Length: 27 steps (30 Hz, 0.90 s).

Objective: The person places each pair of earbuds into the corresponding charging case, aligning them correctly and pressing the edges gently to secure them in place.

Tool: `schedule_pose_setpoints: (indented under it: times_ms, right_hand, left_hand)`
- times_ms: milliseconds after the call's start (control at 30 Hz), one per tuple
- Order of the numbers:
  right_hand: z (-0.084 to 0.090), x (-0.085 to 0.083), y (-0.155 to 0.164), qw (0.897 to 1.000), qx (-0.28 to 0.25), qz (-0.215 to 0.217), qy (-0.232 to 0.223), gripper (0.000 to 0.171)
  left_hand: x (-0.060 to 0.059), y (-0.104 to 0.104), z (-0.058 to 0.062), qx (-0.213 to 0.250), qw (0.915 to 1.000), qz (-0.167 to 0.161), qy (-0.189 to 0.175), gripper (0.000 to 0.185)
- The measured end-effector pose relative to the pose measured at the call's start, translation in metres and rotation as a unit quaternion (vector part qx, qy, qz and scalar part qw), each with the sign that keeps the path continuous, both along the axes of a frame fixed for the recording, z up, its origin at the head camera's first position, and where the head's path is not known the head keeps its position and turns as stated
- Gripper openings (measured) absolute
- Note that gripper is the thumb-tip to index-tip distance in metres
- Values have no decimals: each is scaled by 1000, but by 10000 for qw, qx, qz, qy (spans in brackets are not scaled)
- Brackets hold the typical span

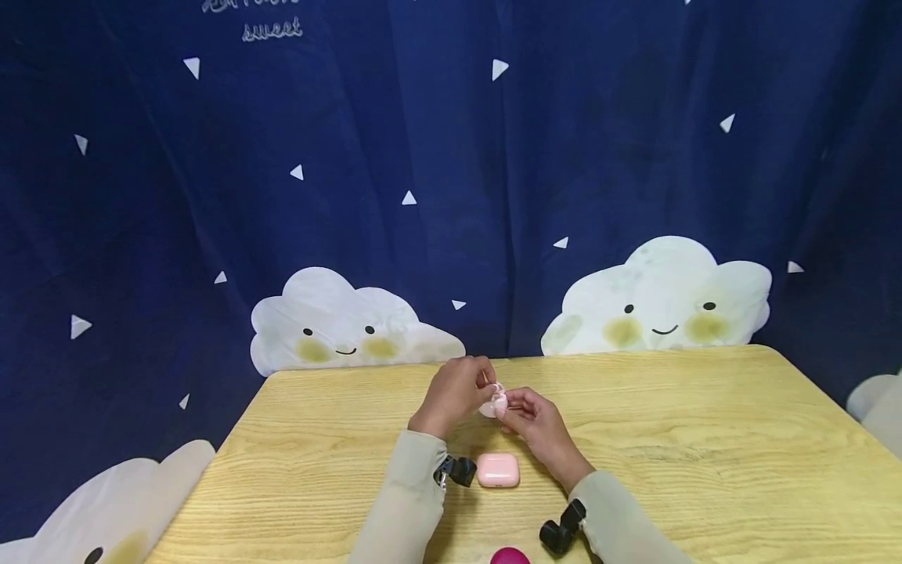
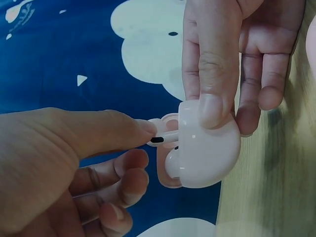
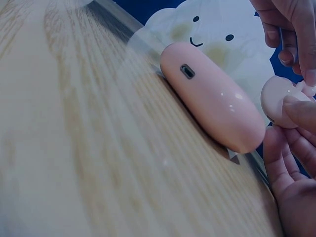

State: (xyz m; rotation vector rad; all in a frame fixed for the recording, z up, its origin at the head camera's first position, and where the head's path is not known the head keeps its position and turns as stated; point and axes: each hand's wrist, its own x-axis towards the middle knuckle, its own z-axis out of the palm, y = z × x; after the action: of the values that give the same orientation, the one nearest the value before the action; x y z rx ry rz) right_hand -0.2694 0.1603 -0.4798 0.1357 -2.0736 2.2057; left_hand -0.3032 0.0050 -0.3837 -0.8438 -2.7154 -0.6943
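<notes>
Left wrist view: glossy pale-pink rounded silicone cover (image 2: 207,158), small loop attached.

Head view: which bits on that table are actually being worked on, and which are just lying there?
In use:
left hand
right hand
small pink case, held between both hands

Lying about:
pink charging case on the table
magenta object at the near edge

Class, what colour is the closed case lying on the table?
Pink; the case shows best in the right wrist view.

On your wooden table (image 1: 705,439), a pink earbud case (image 1: 498,471) lies near the front edge, with a magenta object (image 1: 510,556) at that edge.
</notes>
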Motion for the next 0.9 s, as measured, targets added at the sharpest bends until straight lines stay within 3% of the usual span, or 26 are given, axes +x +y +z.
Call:
schedule_pose_setpoints:
  times_ms: [633, 900]
  right_hand:
    - [0, 1, -1, 10000, -2, -31, 37, 28]
    - [-2, 1, -1, 10000, 3, -62, 35, 26]
  left_hand:
    - [0, -2, 0, 4, 10000, -2, -86, 5]
    - [-2, -13, -8, 394, 9991, -101, -88, 5]
